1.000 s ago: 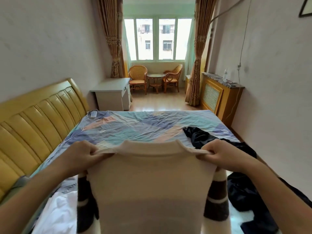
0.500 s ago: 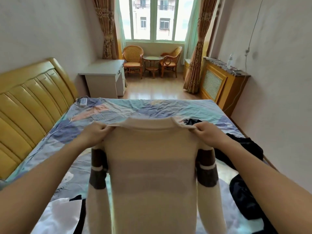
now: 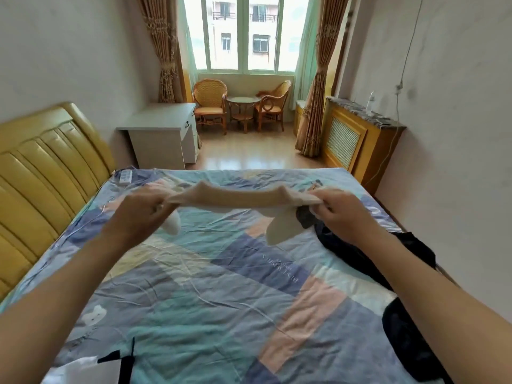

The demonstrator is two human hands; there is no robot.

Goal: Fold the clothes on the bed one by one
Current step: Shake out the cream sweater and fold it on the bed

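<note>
A cream sweater (image 3: 238, 199) is stretched out in the air above the far half of the bed (image 3: 210, 286), seen nearly edge-on, with its two sleeve ends hanging down. My left hand (image 3: 141, 212) grips its left shoulder. My right hand (image 3: 340, 210) grips its right shoulder. Both arms reach forward over the patchwork bedcover. Dark clothes (image 3: 388, 259) lie on the bed's right side, partly under my right arm. A white garment with a dark edge (image 3: 91, 370) lies at the near left corner.
A yellow padded headboard (image 3: 41, 173) runs along the bed's left side. A small white remote (image 3: 125, 177) lies at the far left corner of the bed. Beyond the bed stand a white desk (image 3: 163, 134), wicker chairs (image 3: 210, 103) and a wooden cabinet (image 3: 360, 134).
Both hands have swung the sweater forward and away from me. It hung upright in front of me before and now lies almost flat in the air over the bed.
</note>
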